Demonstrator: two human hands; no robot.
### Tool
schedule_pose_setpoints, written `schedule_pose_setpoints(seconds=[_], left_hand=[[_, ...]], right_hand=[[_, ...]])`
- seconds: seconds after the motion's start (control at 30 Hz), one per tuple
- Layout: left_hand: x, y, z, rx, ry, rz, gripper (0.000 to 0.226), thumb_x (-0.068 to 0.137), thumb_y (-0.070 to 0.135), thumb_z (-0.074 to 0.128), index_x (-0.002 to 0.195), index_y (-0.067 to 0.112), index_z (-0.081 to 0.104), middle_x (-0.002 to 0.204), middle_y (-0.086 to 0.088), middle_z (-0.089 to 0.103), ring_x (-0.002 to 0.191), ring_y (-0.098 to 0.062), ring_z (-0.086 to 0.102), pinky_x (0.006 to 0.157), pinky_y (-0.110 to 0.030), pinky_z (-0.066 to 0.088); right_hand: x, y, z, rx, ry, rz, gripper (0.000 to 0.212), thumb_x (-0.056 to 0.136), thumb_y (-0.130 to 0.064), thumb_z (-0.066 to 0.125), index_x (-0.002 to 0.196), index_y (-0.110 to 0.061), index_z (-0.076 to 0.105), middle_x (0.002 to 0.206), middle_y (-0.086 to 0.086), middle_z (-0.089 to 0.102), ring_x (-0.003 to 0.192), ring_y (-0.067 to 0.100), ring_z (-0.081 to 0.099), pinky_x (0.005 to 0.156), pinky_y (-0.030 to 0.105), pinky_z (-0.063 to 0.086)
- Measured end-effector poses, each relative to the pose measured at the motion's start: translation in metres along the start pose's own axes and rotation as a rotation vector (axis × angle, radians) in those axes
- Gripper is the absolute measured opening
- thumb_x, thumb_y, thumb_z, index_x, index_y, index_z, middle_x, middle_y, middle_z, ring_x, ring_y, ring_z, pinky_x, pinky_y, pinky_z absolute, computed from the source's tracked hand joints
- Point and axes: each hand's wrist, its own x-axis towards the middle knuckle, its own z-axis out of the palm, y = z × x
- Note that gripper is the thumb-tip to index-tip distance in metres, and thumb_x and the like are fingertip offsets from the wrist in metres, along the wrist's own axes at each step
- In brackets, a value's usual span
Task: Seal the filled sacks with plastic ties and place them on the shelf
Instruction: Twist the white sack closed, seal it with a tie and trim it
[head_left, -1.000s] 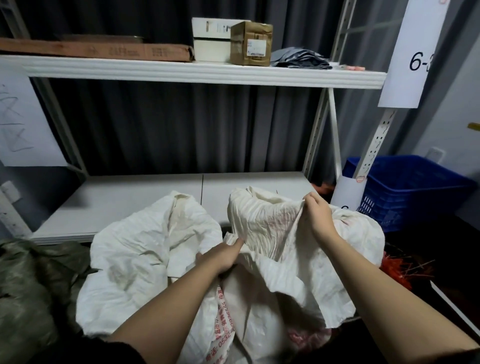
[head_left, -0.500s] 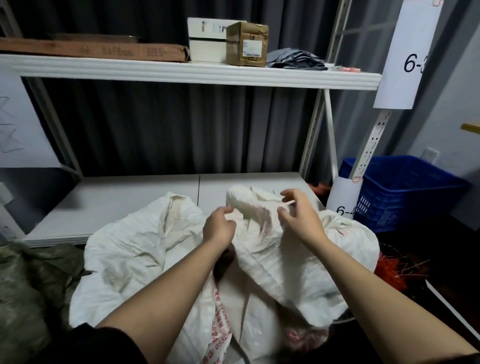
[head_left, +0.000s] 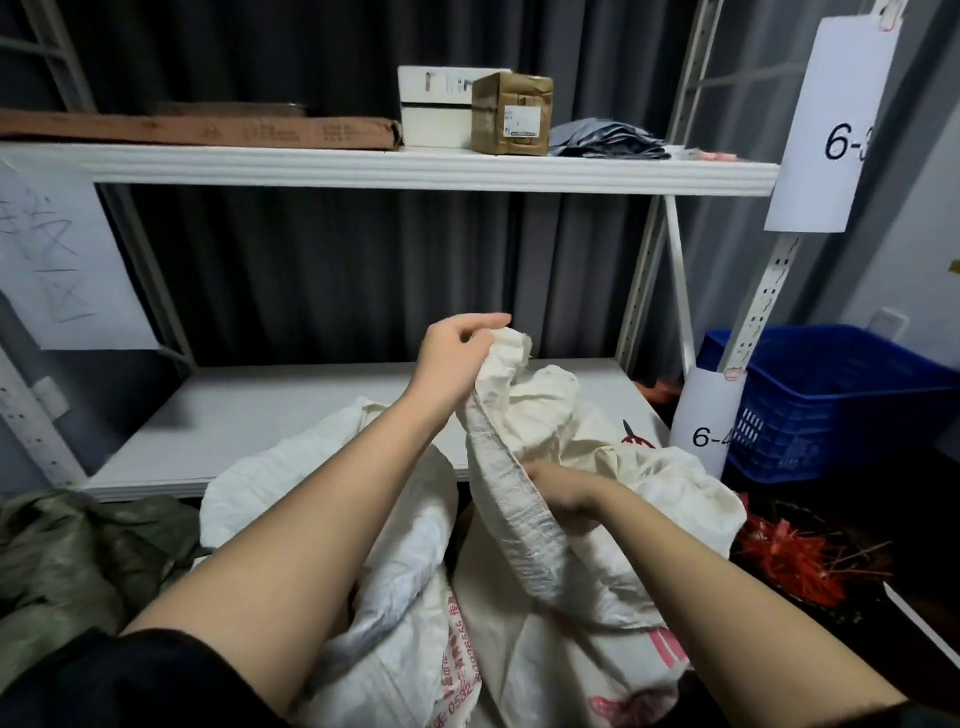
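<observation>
A white woven sack (head_left: 582, 613) with red print stands in front of me, below the white lower shelf (head_left: 270, 415). My left hand (head_left: 457, 358) is raised and pinches the gathered top edge of the sack's mouth, pulling it up. My right hand (head_left: 561, 493) grips the bunched neck of the sack lower down; its fingers are partly hidden by the cloth. A pile of red plastic ties (head_left: 789, 561) lies on the floor at the right. A second white sack (head_left: 322, 499) slumps to the left of the first.
The upper shelf (head_left: 415, 169) carries a flat brown carton (head_left: 208, 130), a white box (head_left: 436, 104), a small cardboard box (head_left: 511, 114) and grey bags (head_left: 608, 140). A blue crate (head_left: 831, 395) sits at the right. An olive sack (head_left: 67, 556) lies at the left.
My left hand has risen, drawing the sack's mouth up into a gathered strip. My right hand has dropped from the top of the sack to grip its neck lower down.
</observation>
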Motion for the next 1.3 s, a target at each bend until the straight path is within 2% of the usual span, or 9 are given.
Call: schedule_pose_setpoints(seconds=[0.27, 0.4, 0.57, 0.7, 0.83, 1.0, 1.07, 1.2, 1.3], left_hand=[[0.005, -0.013, -0.03, 0.675, -0.167, 0.201, 0.048, 0.083, 0.011, 0.052, 0.124, 0.036, 0.058, 0.125, 0.018, 0.061, 0.113, -0.008, 0.057, 0.09, -0.03, 0.048], [-0.002, 0.0, -0.03, 0.673, -0.306, 0.363, 0.057, 0.076, 0.002, 0.043, 0.115, 0.04, 0.058, 0.111, 0.021, 0.065, 0.092, -0.01, 0.062, 0.077, -0.034, 0.05], [-0.006, 0.012, -0.035, 0.341, -0.304, 0.306, 0.041, 0.07, -0.001, 0.041, 0.086, 0.027, 0.065, 0.087, 0.013, 0.069, 0.088, -0.008, 0.065, 0.078, -0.03, 0.052], [-0.002, 0.007, -0.045, 0.376, -0.214, 0.038, 0.02, 0.078, 0.025, 0.056, 0.098, 0.024, 0.059, 0.08, 0.009, 0.059, 0.079, -0.014, 0.057, 0.069, -0.028, 0.042], [-0.003, 0.003, -0.037, 0.64, -0.255, -0.134, 0.068, 0.076, 0.074, 0.049, 0.128, 0.03, 0.045, 0.112, 0.011, 0.059, 0.103, -0.016, 0.059, 0.083, -0.032, 0.048], [0.012, 0.025, -0.024, 0.406, -0.066, 0.013, 0.015, 0.086, 0.033, 0.054, 0.075, 0.024, 0.056, 0.073, 0.005, 0.059, 0.077, -0.022, 0.059, 0.062, -0.031, 0.044], [0.012, 0.03, -0.032, 0.659, 0.028, 0.089, 0.014, 0.086, 0.019, 0.045, 0.078, 0.022, 0.056, 0.078, 0.0, 0.063, 0.082, -0.031, 0.06, 0.063, -0.034, 0.044], [0.009, 0.032, -0.057, 0.787, 0.135, 0.195, 0.036, 0.083, 0.01, 0.04, 0.1, 0.03, 0.065, 0.096, -0.001, 0.069, 0.088, -0.029, 0.062, 0.071, -0.035, 0.049], [0.015, 0.036, -0.069, 0.501, -0.031, 0.153, 0.047, 0.077, -0.002, 0.038, 0.085, 0.033, 0.069, 0.085, 0.008, 0.07, 0.082, -0.016, 0.063, 0.064, -0.027, 0.048]], right_hand=[[-0.009, -0.014, -0.032, -0.199, 1.078, -0.031, 0.013, 0.086, -0.017, 0.046, 0.087, -0.023, 0.056, 0.09, 0.0, 0.066, 0.084, 0.026, 0.06, 0.069, 0.036, 0.045], [0.006, -0.032, -0.067, -0.241, 0.679, -0.289, 0.051, 0.077, -0.021, 0.062, 0.127, -0.028, 0.052, 0.124, 0.0, 0.056, 0.113, 0.02, 0.053, 0.094, 0.041, 0.044], [0.014, -0.043, -0.076, -0.13, 0.329, -0.254, 0.013, 0.079, -0.017, 0.068, 0.085, -0.006, 0.064, 0.081, -0.001, 0.059, 0.079, 0.011, 0.053, 0.073, 0.029, 0.044], [-0.001, -0.049, -0.096, 0.151, 0.495, -0.217, 0.025, 0.089, -0.013, 0.054, 0.065, -0.009, 0.058, 0.066, 0.001, 0.051, 0.069, 0.015, 0.047, 0.061, 0.028, 0.039], [-0.013, -0.087, -0.107, -0.181, 0.979, -0.255, 0.016, 0.088, -0.02, 0.048, 0.074, -0.02, 0.056, 0.076, 0.004, 0.063, 0.074, 0.023, 0.055, 0.063, 0.033, 0.038], [-0.026, -0.131, -0.1, -0.525, 1.16, -0.381, 0.011, 0.086, -0.022, 0.051, 0.093, -0.02, 0.059, 0.093, -0.003, 0.062, 0.084, 0.018, 0.056, 0.064, 0.031, 0.034], [-0.026, -0.127, -0.1, -0.4, 1.016, -0.494, 0.011, 0.084, -0.023, 0.058, 0.095, -0.021, 0.061, 0.092, -0.006, 0.059, 0.079, 0.01, 0.052, 0.067, 0.031, 0.038], [-0.029, -0.103, -0.11, 0.133, 0.165, -0.319, 0.027, 0.09, -0.022, 0.056, 0.117, -0.018, 0.061, 0.11, -0.003, 0.064, 0.092, 0.003, 0.055, 0.08, 0.023, 0.042], [-0.01, -0.082, -0.117, 0.167, 0.331, -0.241, 0.033, 0.092, -0.011, 0.044, 0.12, -0.014, 0.061, 0.114, -0.001, 0.064, 0.092, 0.006, 0.056, 0.075, 0.02, 0.041]])
